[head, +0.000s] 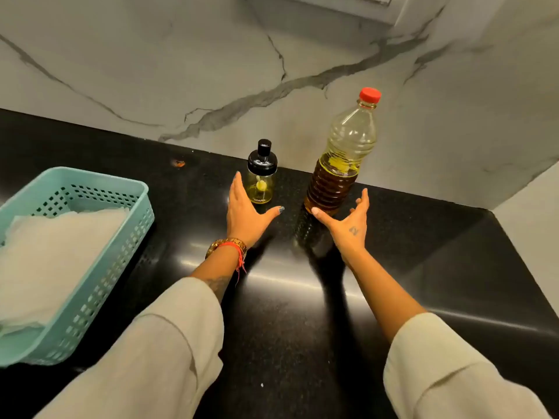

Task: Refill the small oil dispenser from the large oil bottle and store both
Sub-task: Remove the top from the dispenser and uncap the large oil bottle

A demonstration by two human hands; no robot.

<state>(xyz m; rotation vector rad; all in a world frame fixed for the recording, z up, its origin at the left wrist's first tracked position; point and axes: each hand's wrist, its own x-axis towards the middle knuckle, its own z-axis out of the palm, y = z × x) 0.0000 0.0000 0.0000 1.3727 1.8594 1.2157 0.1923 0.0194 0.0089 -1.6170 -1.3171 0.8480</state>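
A small glass oil dispenser (pixel 261 179) with a black lid and knob stands upright on the black counter near the wall, holding a little yellow oil. To its right stands the large clear oil bottle (pixel 341 158) with a red cap, roughly half full. My left hand (pixel 246 211) is open just left of and in front of the dispenser, thumb reaching under it, not gripping. My right hand (pixel 348 220) is open at the base of the large bottle, thumb near its lower left side, fingers spread.
A teal perforated plastic basket (pixel 99 276) with white cloth or paper inside sits at the left of the black counter (pixel 287 297). A marble-patterned wall (pixel 211 71) rises right behind the bottles and turns a corner at the right.
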